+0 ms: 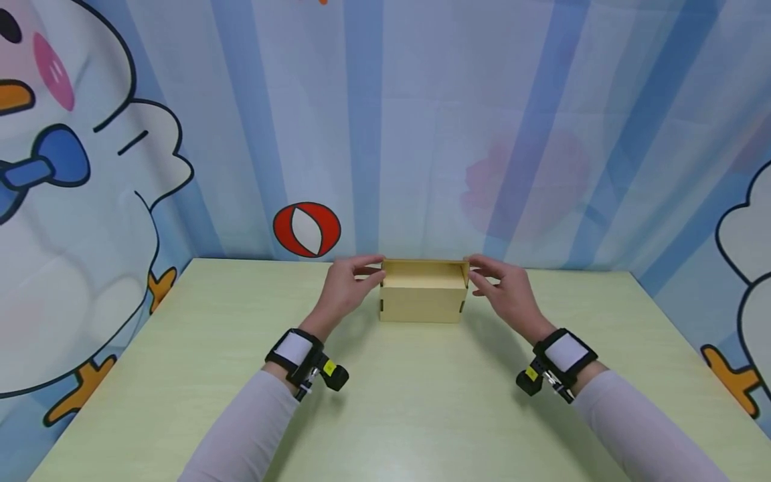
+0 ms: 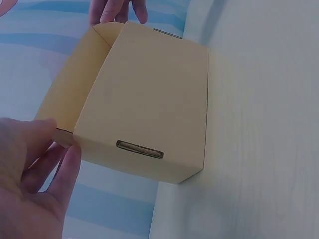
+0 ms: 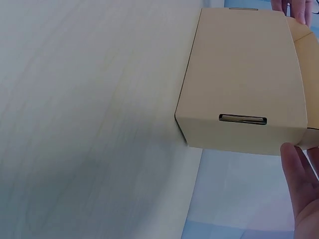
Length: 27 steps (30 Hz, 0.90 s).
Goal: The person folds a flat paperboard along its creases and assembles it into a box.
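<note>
A small tan cardboard box [image 1: 421,304] stands at the back of the table with its lid [image 1: 424,262] raised along the far side. Dark slots show in its end walls, one slot [image 2: 139,149] near the left hand and another slot [image 3: 242,119] near the right. My left hand [image 1: 348,284] pinches the left end of the lid between thumb and fingers, at the box's upper corner. Mirroring it, my right hand [image 1: 504,291] holds the lid's right end. The box's inside is mostly hidden from the wrist views.
The pale table [image 1: 415,408] reaches back to a blue striped curtain [image 1: 409,134] with cartoon prints, close behind the box. Each wrist wears a black strap with a small camera, the left camera [image 1: 334,377] and the right camera [image 1: 530,380].
</note>
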Tool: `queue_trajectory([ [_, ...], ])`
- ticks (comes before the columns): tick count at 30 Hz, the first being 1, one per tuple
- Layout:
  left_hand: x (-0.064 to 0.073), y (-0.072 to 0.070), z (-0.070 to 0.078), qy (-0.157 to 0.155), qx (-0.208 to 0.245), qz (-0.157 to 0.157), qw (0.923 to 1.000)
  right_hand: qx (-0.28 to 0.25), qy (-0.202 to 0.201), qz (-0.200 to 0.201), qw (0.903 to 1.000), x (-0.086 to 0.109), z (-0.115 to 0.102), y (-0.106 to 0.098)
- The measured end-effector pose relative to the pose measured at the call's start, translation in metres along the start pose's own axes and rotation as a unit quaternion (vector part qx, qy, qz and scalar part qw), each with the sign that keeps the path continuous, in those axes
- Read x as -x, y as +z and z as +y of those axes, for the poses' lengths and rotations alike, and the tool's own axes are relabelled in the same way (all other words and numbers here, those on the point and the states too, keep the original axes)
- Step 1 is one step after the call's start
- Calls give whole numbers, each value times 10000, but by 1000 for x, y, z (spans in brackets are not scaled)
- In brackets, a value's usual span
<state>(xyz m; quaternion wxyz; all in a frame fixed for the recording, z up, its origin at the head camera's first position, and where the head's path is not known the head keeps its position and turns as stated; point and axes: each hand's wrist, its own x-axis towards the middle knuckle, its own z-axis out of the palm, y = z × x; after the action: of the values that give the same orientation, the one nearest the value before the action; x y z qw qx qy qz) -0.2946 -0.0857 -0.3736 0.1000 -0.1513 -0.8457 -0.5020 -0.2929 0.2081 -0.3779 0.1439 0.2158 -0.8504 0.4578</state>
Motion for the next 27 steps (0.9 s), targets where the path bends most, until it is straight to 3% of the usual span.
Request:
queue_trajectory([
  [10, 0, -1, -6, 254, -212, -108, 9994, 431, -504, -82, 9978, 0, 3, -1],
  [27, 2, -3, -11, 631, -532, -135, 9965, 867, -724, -143, 9935, 3, 9, -2],
])
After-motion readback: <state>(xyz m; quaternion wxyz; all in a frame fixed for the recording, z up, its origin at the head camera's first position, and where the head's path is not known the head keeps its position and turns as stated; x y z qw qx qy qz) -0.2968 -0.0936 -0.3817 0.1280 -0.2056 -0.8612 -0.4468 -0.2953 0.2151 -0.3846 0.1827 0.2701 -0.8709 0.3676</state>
